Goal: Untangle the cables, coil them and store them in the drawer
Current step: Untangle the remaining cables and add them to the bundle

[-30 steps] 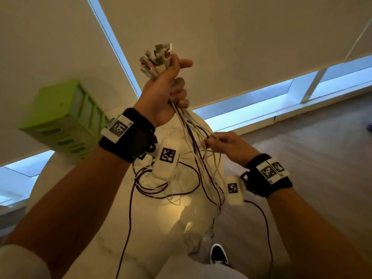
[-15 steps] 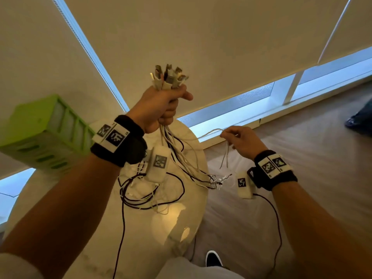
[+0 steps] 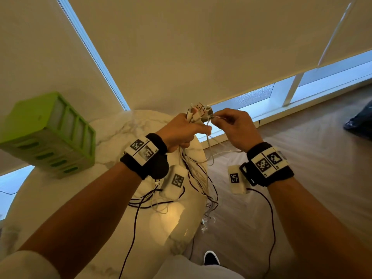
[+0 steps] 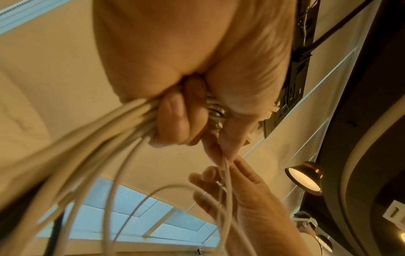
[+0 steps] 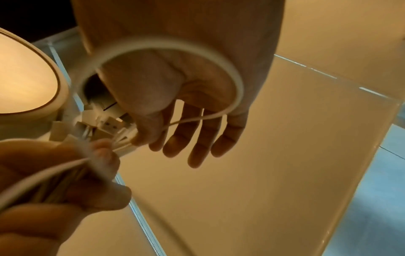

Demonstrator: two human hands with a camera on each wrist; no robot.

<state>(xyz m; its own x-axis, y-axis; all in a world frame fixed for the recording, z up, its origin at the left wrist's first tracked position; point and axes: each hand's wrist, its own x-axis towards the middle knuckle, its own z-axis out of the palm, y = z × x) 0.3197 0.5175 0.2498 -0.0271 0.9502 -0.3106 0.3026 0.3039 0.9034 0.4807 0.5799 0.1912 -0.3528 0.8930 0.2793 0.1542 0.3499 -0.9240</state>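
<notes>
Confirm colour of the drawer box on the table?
Lime green drawer box; head view shows it best.

Glossy marble-look table, matt plastic green box, smooth white cables.

Two hands, one drawer unit (cables perhaps ten)

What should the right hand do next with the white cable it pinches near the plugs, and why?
Probably tuck that plug end into the left hand, beside the other plugs. The left hand grips the cable bundle just below them, while the right hand pinches one white cable right at the cluster, its slack looping loose.
</notes>
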